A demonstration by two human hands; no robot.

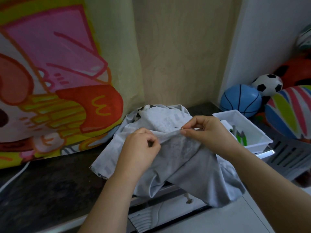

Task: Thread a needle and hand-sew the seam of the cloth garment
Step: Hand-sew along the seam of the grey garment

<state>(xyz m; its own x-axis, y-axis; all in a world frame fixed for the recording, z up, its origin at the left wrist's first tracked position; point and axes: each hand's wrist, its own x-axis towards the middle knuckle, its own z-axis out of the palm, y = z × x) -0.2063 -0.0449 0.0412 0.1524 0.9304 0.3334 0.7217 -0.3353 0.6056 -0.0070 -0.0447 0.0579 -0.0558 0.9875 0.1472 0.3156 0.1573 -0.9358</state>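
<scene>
A pale grey cloth garment point(178, 153) lies bunched on the dark counter and hangs over its front edge. My left hand point(141, 145) pinches a raised fold of the garment at its left end. My right hand point(202, 130) pinches a thin needle point(177, 127) at the right end of the same fold, and the needle's tip points left above the cloth. The fold is stretched taut between my two hands. I cannot make out the thread.
A white plastic tray point(252, 142) with green-handled tools stands just right of my right hand. Behind it lie a blue ball point(240, 100), a black-and-white ball point(267, 84) and a striped ball. A colourful cartoon cloth point(50, 81) hangs at the left. The dark counter point(50, 187) spreads below.
</scene>
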